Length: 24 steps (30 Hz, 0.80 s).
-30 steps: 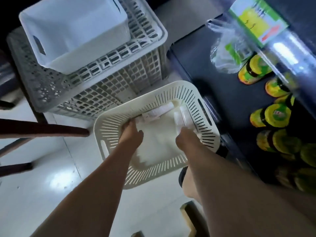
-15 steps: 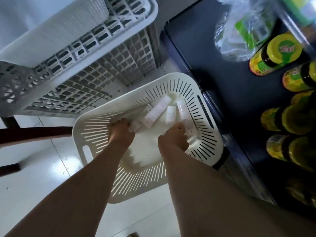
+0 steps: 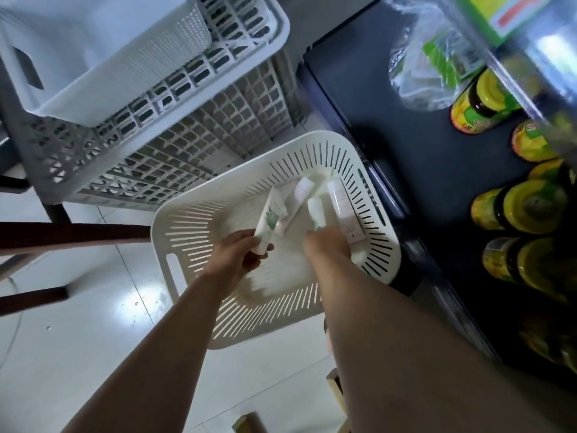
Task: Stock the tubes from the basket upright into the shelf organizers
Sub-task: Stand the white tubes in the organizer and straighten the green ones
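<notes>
down in a slotted plastic basket (image 3: 281, 323) — left hand (image 3: 237, 259) grips a leaf-printed tube (image 3: 268, 218), right hand (image 3: 326, 246) a smaller tube (image 3: 315, 210).

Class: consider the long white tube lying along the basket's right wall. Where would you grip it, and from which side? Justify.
Probably grip the tube around its middle, from above, pinching across its narrow width. It lies flat and lengthwise close beside the slotted basket wall, so that wall blocks any approach from the right, while its top face is exposed.

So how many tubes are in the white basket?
4 tubes: leaf-print tube in the left hand, pink tube beside it, third tube in the right hand, fourth tube along the right wall of the basket. Hands may hide more.
</notes>
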Each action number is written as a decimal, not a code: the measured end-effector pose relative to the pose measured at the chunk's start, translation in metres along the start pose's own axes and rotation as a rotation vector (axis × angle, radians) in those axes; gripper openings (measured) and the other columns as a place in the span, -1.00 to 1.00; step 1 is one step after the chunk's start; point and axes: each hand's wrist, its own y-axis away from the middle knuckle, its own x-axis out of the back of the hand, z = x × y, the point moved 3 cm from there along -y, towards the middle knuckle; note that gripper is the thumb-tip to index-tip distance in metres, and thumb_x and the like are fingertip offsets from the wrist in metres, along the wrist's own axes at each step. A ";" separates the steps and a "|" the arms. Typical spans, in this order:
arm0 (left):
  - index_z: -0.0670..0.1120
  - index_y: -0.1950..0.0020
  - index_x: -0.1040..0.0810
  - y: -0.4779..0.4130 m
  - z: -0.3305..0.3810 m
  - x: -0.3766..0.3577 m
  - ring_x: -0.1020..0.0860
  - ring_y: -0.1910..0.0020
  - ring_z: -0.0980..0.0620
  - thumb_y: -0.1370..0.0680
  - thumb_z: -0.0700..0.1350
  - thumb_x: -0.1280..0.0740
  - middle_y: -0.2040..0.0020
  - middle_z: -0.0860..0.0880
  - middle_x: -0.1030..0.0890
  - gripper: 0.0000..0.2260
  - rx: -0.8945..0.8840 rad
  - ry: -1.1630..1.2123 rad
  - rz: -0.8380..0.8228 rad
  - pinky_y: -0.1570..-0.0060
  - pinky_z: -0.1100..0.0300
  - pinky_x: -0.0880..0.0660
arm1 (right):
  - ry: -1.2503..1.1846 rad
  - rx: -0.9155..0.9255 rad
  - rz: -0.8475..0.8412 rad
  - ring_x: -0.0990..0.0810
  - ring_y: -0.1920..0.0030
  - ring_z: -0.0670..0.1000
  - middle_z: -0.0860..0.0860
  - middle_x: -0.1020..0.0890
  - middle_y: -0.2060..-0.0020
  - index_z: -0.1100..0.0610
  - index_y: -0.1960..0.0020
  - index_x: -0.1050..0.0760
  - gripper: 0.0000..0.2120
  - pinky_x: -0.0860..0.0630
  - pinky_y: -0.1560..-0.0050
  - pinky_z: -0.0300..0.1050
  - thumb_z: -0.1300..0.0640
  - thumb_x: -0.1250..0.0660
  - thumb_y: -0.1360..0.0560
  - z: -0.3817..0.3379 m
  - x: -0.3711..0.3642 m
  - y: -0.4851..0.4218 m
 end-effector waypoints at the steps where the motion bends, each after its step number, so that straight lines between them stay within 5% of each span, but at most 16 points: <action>1: -0.23 -0.18 -0.61 0.003 0.000 -0.002 -0.64 0.16 -0.07 -0.59 -0.26 -0.30 0.02 -0.28 -0.68 -0.80 0.017 0.045 -0.008 0.20 0.13 -0.46 | -0.115 -0.022 -0.048 -0.62 -0.03 0.12 0.05 -0.60 0.00 0.23 -0.30 -0.50 -0.67 -0.47 0.23 -0.14 0.12 -0.24 -0.58 -0.003 0.005 0.001; 3: -0.25 -0.16 -0.61 0.010 0.001 -0.005 -0.67 0.17 -0.08 -0.57 -0.24 -0.33 0.09 -0.24 -0.65 -0.80 0.056 0.124 -0.024 0.20 0.14 -0.50 | -0.301 -0.062 -0.052 -0.68 0.04 0.09 0.04 -0.65 0.11 0.29 -0.25 -0.53 -0.69 -0.61 0.12 -0.11 0.18 -0.24 -0.57 -0.009 0.018 0.010; 6: -0.22 -0.20 -0.58 0.024 0.006 -0.010 -0.67 0.17 -0.09 -0.40 -0.19 -0.40 0.04 -0.22 -0.64 -0.62 0.078 0.186 -0.095 0.21 0.15 -0.56 | -0.527 -0.081 -0.055 -0.70 0.34 0.06 0.10 -0.72 0.28 0.17 -0.09 -0.55 -0.83 -0.62 0.24 -0.05 0.26 -0.28 -0.52 -0.017 0.040 0.030; 11: -0.09 -0.23 -0.55 0.056 0.028 -0.025 -0.69 0.04 -0.09 -0.33 -0.18 -0.37 -0.05 -0.12 -0.68 -0.55 -0.013 0.210 -0.237 0.04 0.08 -0.52 | -0.509 0.094 -0.147 -0.67 0.31 0.08 0.10 -0.67 0.17 0.09 0.13 -0.56 -0.86 -0.67 0.10 0.01 0.31 -0.41 -0.52 -0.031 0.080 0.068; 16: -0.09 -0.27 -0.52 0.094 0.065 -0.031 -0.65 0.02 -0.10 -0.35 -0.18 -0.34 -0.11 -0.15 -0.66 -0.53 -0.161 0.253 -0.356 -0.09 -0.01 -0.47 | -0.496 0.227 -0.247 -0.69 0.22 0.09 0.11 -0.68 0.15 0.17 -0.06 -0.61 -0.87 -0.63 0.22 -0.12 0.30 -0.42 -0.53 -0.039 0.110 0.118; 21: -0.10 -0.25 -0.52 0.136 0.099 -0.037 -0.60 0.04 -0.11 -0.39 -0.12 -0.40 0.00 -0.17 -0.66 -0.58 -0.324 0.317 -0.341 -0.04 0.00 -0.44 | -0.491 0.467 -0.106 -0.71 0.24 0.04 0.06 -0.75 0.23 0.12 0.13 -0.67 -0.92 -0.67 -0.06 0.04 0.23 -0.55 -0.42 -0.057 0.139 0.185; 24: -0.18 -0.29 -0.50 0.165 0.118 -0.045 -0.63 0.01 -0.08 -0.45 -0.11 -0.42 -0.03 -0.19 -0.68 -0.58 -0.439 0.286 -0.354 -0.08 0.00 -0.47 | -0.510 0.639 -0.030 -0.74 0.18 0.01 0.00 -0.75 0.24 0.09 0.08 -0.68 -0.83 -0.67 -0.05 0.00 0.12 -0.58 -0.36 -0.066 0.165 0.225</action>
